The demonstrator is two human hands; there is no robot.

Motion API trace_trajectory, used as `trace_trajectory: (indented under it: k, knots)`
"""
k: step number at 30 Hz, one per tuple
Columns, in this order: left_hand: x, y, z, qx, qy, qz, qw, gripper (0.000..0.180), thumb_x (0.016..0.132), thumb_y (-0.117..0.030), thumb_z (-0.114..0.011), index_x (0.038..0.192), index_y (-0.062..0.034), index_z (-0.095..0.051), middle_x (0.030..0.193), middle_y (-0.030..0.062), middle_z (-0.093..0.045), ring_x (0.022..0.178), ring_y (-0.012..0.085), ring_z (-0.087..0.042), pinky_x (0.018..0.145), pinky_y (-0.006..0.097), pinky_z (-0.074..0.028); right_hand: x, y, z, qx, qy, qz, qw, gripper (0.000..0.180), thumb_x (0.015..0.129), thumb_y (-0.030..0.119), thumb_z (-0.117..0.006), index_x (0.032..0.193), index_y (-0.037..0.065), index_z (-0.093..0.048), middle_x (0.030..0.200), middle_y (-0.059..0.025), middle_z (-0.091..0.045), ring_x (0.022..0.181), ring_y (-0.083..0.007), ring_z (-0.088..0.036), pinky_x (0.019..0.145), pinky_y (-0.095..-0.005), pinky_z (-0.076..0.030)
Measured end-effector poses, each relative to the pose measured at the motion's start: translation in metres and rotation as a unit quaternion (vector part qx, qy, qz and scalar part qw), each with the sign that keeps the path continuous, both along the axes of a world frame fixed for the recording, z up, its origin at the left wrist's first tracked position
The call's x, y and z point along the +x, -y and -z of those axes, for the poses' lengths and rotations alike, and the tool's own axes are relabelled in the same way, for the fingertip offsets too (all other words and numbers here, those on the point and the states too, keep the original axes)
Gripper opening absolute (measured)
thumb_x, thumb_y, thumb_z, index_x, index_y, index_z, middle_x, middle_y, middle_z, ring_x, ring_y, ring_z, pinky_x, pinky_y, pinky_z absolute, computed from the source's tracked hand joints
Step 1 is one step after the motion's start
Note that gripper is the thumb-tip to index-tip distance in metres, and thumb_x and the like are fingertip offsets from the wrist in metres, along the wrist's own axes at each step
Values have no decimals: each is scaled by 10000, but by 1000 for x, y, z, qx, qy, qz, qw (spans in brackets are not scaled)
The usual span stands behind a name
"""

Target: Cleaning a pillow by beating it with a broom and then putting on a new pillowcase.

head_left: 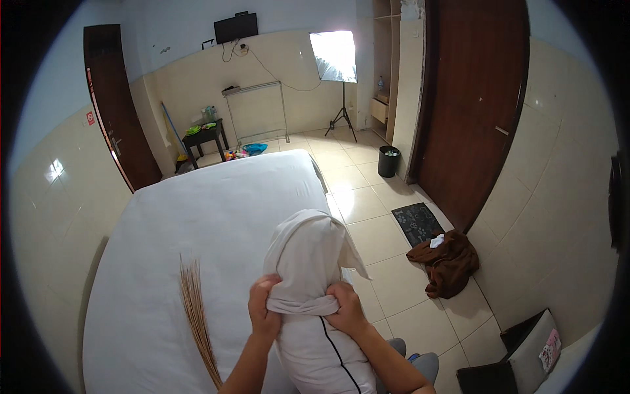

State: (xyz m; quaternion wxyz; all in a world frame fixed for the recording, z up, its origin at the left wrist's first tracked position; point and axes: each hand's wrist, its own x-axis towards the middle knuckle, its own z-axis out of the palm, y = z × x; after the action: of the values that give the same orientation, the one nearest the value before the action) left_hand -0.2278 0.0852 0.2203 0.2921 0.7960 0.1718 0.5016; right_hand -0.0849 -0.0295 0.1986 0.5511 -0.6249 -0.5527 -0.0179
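Lower centre, my left hand [264,308] and right hand [348,310] clench the pillowcase [305,255] edge; I should tug both sides evenly.

Single fisheye cam here, worn on the head, looking down and forward over the bed [164,217] to the far wall [184,75]. Left grip [264,305] and right grip [346,310] sit pretty close, just below centre, forearms [249,364] at the lower edge. Super wide too: the brown door [467,98] on the right bends toward the rim.
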Motion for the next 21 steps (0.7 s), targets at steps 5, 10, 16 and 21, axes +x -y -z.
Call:
trace_trajectory:
  k: [5, 10, 16, 21]
  knots:
    - [-8, 18, 20, -59, -21, 38, 997, 100, 721, 6, -531, 814, -33, -529, 762, 117, -551, 765, 266, -547, 695, 327, -429, 12, -13, -14, 151, -75, 123, 978, 201, 676, 36, -626, 859, 31, -543, 778, -131, -551, 765, -303, -546, 746, -355, -445]
    - [8, 9, -6, -139, -10, -43, 989, 250, 692, -47, -578, 941, -28, -553, 757, 109, -515, 721, 302, -515, 695, 362, -430, 7, 0, 6, 49, -15, 50, 997, 224, 667, 91, -619, 874, 26, -562, 865, -153, -589, 847, -343, -556, 755, -386, -436]
    - [-12, 5, 23, -85, -30, 34, 995, 458, 686, -54, -567, 1144, -26, -572, 923, 169, -630, 788, 309, -595, 729, 366, -444, 13, 23, -9, -103, -237, -257, 931, 280, 686, 176, -630, 905, 26, -542, 818, -69, -582, 885, -233, -559, 788, -334, -425]
    - [-12, 43, 16, -29, -107, 117, 987, 464, 648, -30, -575, 1111, -42, -596, 915, 151, -646, 811, 301, -602, 712, 362, -431, 66, 9, 5, -38, -604, -179, 776, 322, 879, 386, -486, 917, 74, -553, 733, 0, -533, 690, -104, -511, 621, -247, -418]
